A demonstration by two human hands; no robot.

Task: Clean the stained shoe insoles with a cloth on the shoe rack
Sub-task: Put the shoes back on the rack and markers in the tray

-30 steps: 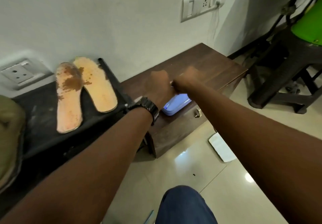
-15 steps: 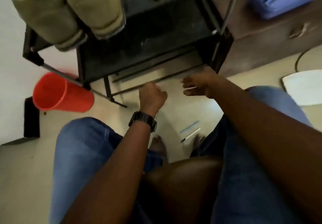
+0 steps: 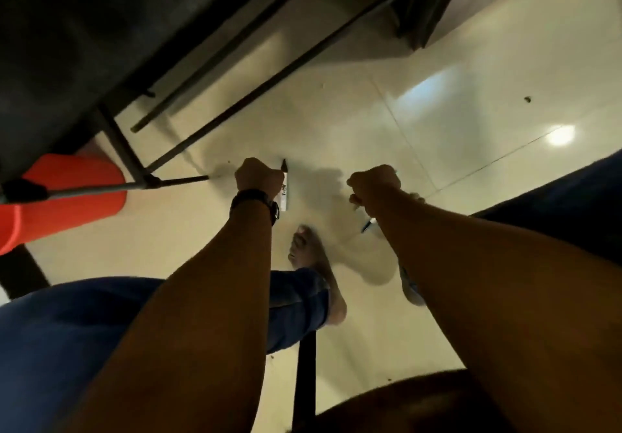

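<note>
The view points straight down at the floor, so the insoles and any cloth are out of sight. The black shoe rack (image 3: 67,45) fills the upper left, its lower bars (image 3: 255,92) slanting over the tiles. My left hand (image 3: 257,177), with a watch on the wrist, is curled into a fist low over the floor beside a white marker (image 3: 284,193). My right hand (image 3: 373,185) is also curled, and a blue pen (image 3: 368,225) shows just under its wrist. I see nothing gripped in either fist.
A red plastic cup (image 3: 67,197) lies by the rack's front leg (image 3: 121,143). The dark cabinet corner (image 3: 420,12) stands at top right. My bare foot (image 3: 313,257) and jeans-clad knees are below the hands, with a black chair leg (image 3: 306,365) between them. Glossy cream tiles (image 3: 471,129) cover the floor.
My view has swung from the rack top with the insoles down to the floor. Both hands have dropped from the cabinet top to just above the tiles, near the marker and pen.
</note>
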